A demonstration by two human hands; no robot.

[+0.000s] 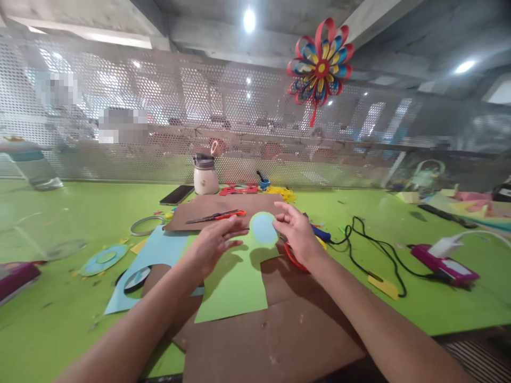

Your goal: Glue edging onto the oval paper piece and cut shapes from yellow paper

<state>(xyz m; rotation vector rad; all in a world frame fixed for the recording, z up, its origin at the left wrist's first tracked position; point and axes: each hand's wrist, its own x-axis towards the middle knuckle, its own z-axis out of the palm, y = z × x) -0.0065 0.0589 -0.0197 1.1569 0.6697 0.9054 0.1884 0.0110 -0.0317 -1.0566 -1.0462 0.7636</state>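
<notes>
A light green paper sheet (235, 282) lies on brown cardboard (275, 335) in front of me. A light blue paper circle (263, 227) sits at the sheet's far end. My left hand (213, 242) hovers over the sheet with fingers stretched toward the circle's left edge. Fingers spread, my right hand (297, 234) is at the circle's right edge, fingertips touching or just above it. Neither hand grips anything. Red-handled scissors (217, 216) lie on a second cardboard piece (223, 210) just beyond.
A blue paper sheet (159, 250) with cut-out holes lies left, with blue rings (102, 260) and scraps. A phone (176, 194) and white jar (206, 178) stand behind. Right: black cable (375, 250), magenta tool (447, 266). A perforated screen (255, 122) closes the back, with a paper pinwheel (320, 66).
</notes>
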